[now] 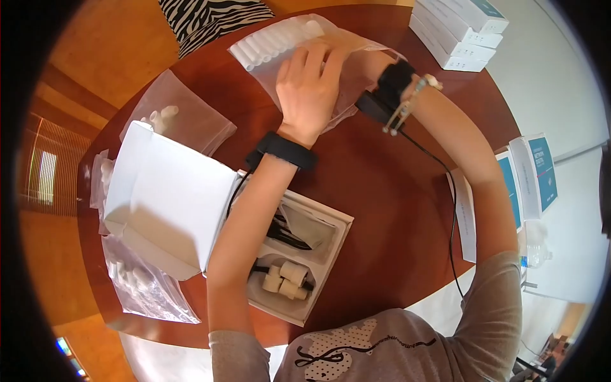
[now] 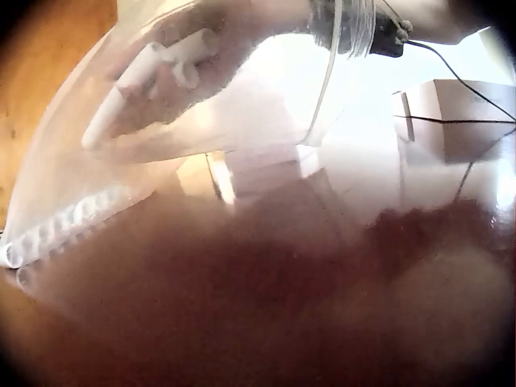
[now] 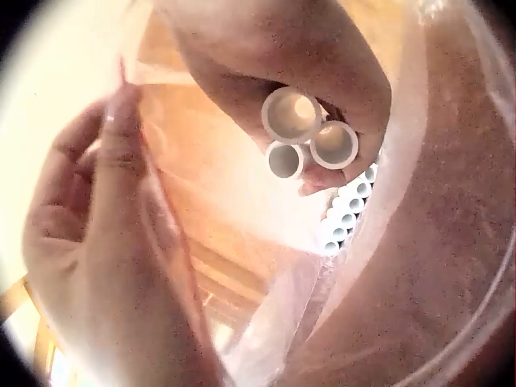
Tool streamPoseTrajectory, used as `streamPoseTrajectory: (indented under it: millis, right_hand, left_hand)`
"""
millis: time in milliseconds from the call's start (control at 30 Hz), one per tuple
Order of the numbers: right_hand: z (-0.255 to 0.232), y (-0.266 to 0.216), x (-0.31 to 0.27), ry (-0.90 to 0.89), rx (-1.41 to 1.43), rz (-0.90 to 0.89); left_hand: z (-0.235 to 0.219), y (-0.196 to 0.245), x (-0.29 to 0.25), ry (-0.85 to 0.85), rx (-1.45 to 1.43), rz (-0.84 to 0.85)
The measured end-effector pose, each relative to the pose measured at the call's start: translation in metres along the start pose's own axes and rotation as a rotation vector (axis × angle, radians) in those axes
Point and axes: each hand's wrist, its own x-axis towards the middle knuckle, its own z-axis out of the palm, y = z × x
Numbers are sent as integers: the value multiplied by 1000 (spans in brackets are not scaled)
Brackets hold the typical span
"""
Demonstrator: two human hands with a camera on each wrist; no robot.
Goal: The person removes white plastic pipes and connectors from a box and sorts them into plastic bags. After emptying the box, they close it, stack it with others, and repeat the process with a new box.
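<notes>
My left hand (image 1: pixel 310 95) pinches the edge of a clear plastic bag (image 1: pixel 273 79) between thumb and fingers. Inside the bag, my right hand (image 3: pixel 298 48) holds three short white plastic tubes (image 3: pixel 292 115), their round open ends showing in the right wrist view. A row of more white tubes (image 1: pixel 254 52) lies side by side along the bag's far end. Through the film, the left wrist view shows the right hand with a held tube (image 2: pixel 121 101). In the head view most of the right hand is hidden behind the left.
Under my left forearm stands an open white box (image 1: pixel 324 280) holding pale fittings (image 1: pixel 287 280). More bags of white fittings (image 1: pixel 162 119) lie at the table's left. White boxes (image 1: pixel 461 35) are stacked at the far right, and blue-and-white boxes (image 1: pixel 534 175) stand at the right edge.
</notes>
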Motion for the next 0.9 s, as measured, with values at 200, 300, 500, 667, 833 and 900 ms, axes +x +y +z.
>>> streamPoseTrajectory:
  millis: [200, 300, 500, 667, 833, 900]
  right_hand:
    - [5, -11, 28, -80, 82, 118]
    - [8, -10, 36, -87, 86, 129]
    - [10, -8, 43, -97, 80, 131]
    - [7, -8, 45, -109, 76, 130]
    - [6, -7, 45, -118, 73, 134]
    - [6, -6, 47, -120, 69, 137]
  left_hand:
    - [5, -1, -3, 37, 32, 26]
    - [7, -1, -2, 55, 32, 26]
    - [11, -1, -5, 55, 55, 35]
    - [13, 1, -6, 51, 62, 24]
    - [7, 5, -6, -49, 42, -11]
    - [8, 5, -7, -56, 46, -11]
